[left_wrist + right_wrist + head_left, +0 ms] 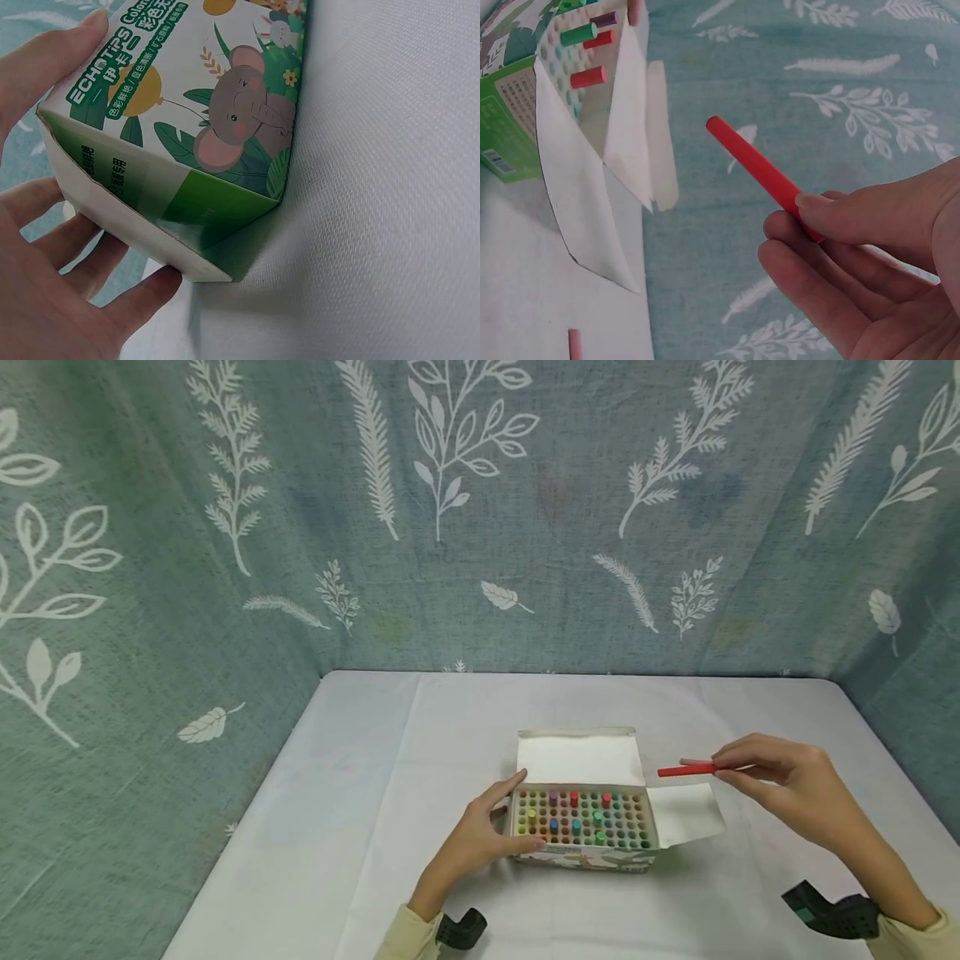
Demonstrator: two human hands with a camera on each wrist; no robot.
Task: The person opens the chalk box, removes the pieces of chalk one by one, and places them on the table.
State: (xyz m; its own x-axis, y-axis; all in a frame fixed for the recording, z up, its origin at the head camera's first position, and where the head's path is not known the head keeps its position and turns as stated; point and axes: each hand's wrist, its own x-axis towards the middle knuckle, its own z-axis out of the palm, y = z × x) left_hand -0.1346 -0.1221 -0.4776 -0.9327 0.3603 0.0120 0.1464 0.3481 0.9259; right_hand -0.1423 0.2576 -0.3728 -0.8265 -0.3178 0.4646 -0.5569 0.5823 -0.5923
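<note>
A white and green cardboard chalk box [588, 860] stands on the table, with several colored chalk sticks in its grid of holes. My left hand [477, 835] grips the box at its left end. In the left wrist view the thumb lies on the printed face [240, 112], and fingers are by the left flap [142, 221]. To the right of the box, my right hand [787, 777] pinches a red chalk stick [754, 166] near one end, between thumb and fingers. The stick's free end points left toward the box, held above the table.
The box's lid [577, 758] is folded back and its right flap [684, 814] sticks outward. A pinkish stick [574, 343] lies on the white tablecloth [420, 735]. Green leaf-patterned cloth [465, 568] hangs behind and along both sides.
</note>
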